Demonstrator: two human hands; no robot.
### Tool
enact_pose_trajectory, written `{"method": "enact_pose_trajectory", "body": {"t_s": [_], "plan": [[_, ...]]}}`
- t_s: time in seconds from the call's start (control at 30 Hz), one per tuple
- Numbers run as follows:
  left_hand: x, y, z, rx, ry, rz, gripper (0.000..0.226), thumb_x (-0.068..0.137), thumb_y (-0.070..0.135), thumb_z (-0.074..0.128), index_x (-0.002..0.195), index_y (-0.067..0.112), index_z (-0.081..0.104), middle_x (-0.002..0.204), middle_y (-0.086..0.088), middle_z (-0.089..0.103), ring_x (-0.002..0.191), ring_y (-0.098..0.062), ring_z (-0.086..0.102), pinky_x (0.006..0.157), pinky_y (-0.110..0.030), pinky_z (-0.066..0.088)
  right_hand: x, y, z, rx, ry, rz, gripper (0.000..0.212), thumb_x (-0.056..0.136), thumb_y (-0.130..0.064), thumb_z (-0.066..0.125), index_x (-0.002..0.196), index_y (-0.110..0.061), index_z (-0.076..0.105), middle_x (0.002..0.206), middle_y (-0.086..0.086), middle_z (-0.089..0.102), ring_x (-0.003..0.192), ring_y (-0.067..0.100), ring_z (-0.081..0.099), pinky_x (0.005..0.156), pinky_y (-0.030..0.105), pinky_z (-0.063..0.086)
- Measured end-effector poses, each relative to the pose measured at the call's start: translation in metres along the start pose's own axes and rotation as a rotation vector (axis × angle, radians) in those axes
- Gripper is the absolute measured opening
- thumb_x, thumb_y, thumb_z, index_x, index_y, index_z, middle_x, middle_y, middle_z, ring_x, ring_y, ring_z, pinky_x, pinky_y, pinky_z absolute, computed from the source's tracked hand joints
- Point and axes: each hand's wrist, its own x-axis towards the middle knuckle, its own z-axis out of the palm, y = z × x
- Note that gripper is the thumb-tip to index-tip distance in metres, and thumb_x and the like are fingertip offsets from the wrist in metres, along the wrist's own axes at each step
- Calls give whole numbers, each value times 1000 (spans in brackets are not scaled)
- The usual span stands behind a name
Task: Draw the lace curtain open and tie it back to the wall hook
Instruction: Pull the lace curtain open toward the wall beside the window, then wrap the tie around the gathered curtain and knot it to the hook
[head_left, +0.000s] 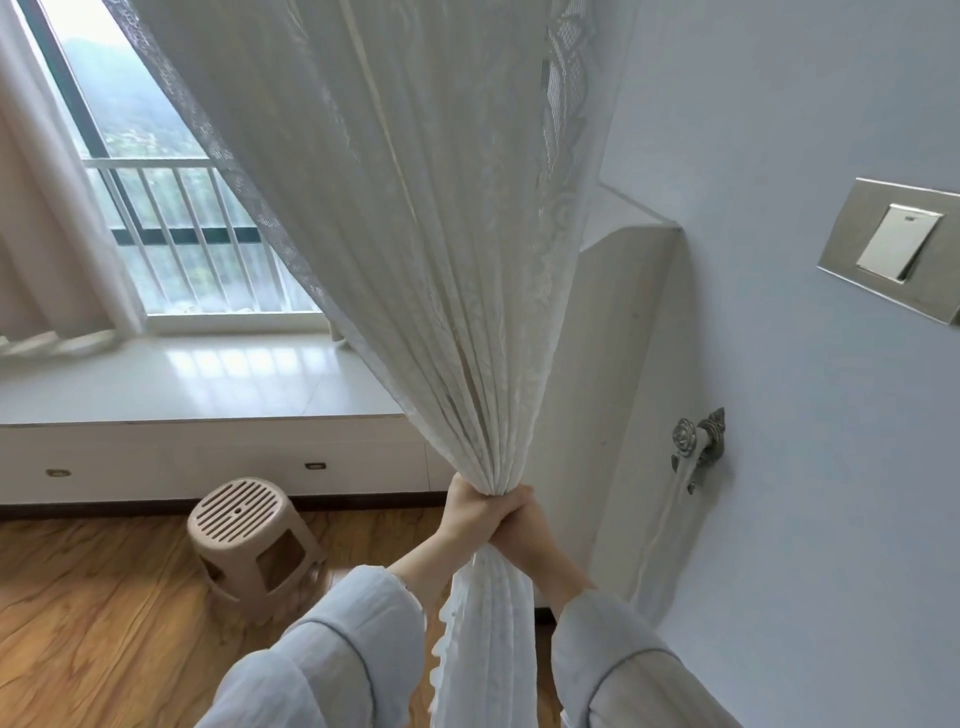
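The white lace curtain (415, 234) is gathered into a tight bundle at the centre of the view. My left hand (470, 512) and my right hand (522, 514) are both closed around the bundle, side by side and touching. Below my hands the curtain's tail (488, 639) hangs loose with a scalloped trim. A metal rose-shaped wall hook (698, 441) sits on the wall to the right of my hands, apart from the curtain. A thin pale tie-back cord (660, 525) hangs down from the hook.
A beige plastic stool (249, 530) stands on the wooden floor to the left. Behind it runs a white window seat (197, 379) under a railed window (171, 208). A beige drape (47, 218) hangs far left. A wall switch (896, 249) is at the right.
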Motion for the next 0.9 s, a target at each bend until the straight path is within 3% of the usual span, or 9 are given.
{"method": "enact_pose_trajectory", "body": {"t_s": [0.1,0.2,0.27,0.33,0.43,0.5,0.6,0.77,0.9], "plan": [[2,-1,9,34,65,22,24,71,7,75,77,26,61,80,2,65,82,-13,63,68,-21,49,3,5,18,430,-29,-112,17,66,5,66,80,4,58,62,24,57,64,33,62,61,36,55],[8,1,18,67,90,12,28,70,2,70,59,23,54,56,3,55,58,-15,55,54,-22,42,8,21,27,1260,-11,-143,15,83,8,60,83,21,51,75,-7,45,79,1,55,78,2,47],[12,2,23,78,79,5,27,70,0,67,55,17,52,54,0,53,55,-15,53,52,-25,43,21,16,50,1532,-51,-230,16,72,17,61,84,9,54,78,-10,41,85,2,52,92,11,47],[14,5,28,67,64,8,20,71,-2,66,63,12,54,62,-3,56,61,-14,56,58,-25,48,40,10,76,1858,-178,-514,39,71,-19,72,105,-19,53,91,-9,55,98,10,58,95,27,49],[20,10,35,49,13,45,24,72,-6,65,67,15,55,69,0,56,66,-10,55,60,-20,47,58,26,100,1758,-245,-751,81,68,-23,79,136,-16,36,127,0,51,120,17,49,105,33,42],[26,13,41,63,-30,46,23,72,-7,64,67,14,54,68,0,54,66,-11,53,58,-20,46,74,39,110,1620,-325,-753,81,72,-12,74,140,-12,31,135,6,46,127,24,44,107,36,40],[34,15,51,75,-68,41,16,71,-6,62,70,7,53,66,-5,48,65,-15,48,56,-24,40,89,60,117,1622,-287,-467,58,84,-4,54,139,-12,37,139,11,43,126,27,45,103,36,40],[43,16,61,74,-117,45,17,71,-3,61,75,11,53,72,-10,44,69,-20,42,57,-29,34,105,90,132,1995,-88,571,40,87,1,48,126,6,40,133,24,42,123,38,45,99,41,40],[50,16,64,74,-121,39,17,71,-3,61,74,11,52,72,-10,44,70,-20,42,60,-32,35,120,99,150,2140,-63,790,43,87,3,47,129,9,37,136,27,40,124,41,43,101,41,35]]}}
